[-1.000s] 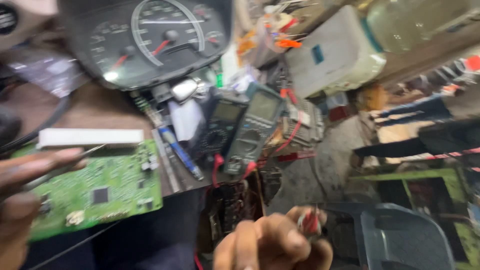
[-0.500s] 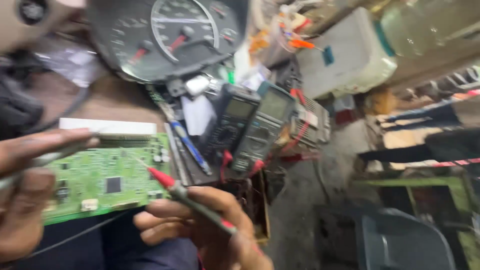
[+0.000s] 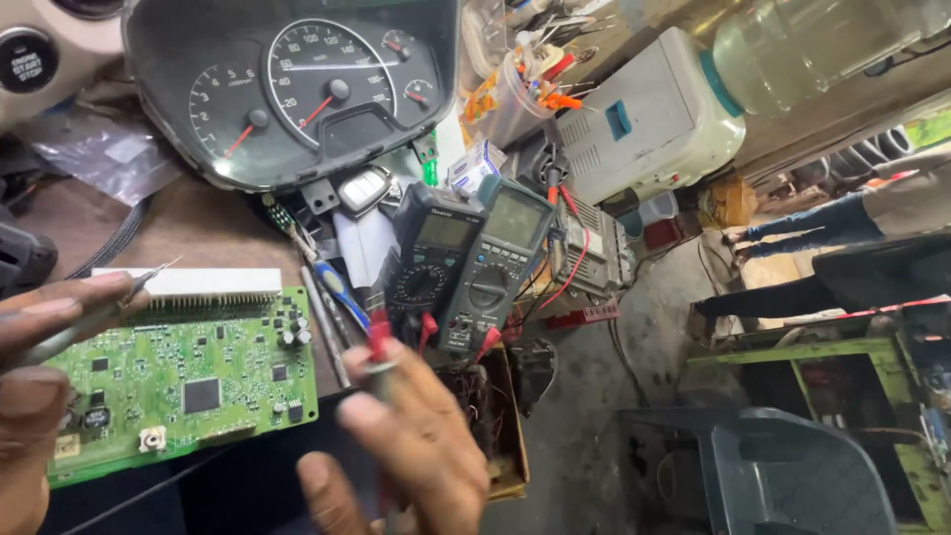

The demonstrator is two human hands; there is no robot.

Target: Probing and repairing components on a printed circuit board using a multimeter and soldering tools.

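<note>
- Red probe (image 3: 379,342) now upright in the right hand (image 3: 411,451), fingers pinched round its shaft, red collar topmost; half a second ago slanted, tip aimed left at the board.
- Hand blurred, risen toward the camera, in front of the tabletop's near edge, below the two meters.
- Thin grey probe (image 3: 94,312) pinched in the left hand (image 3: 40,396) at the tabletop's left edge, needle tip over the top left of the green circuit board (image 3: 188,381), just below the board's white connector strip (image 3: 193,281); hardly moved since half a second ago.
- Judging from that: one lead steady near the board, the other lifted off it, so no two-point reading in hand at this instant.
- Two multimeters (image 3: 466,263) side by side right of the board, leaning, red leads plugged at their lower ends.
- Instrument cluster (image 3: 297,89) with dials propped along the tabletop's far edge.
- White plastic box (image 3: 649,114) and clear bottle (image 3: 807,50) at the far right.
- Grey plastic chair (image 3: 783,476) on the floor, lower right.
</note>
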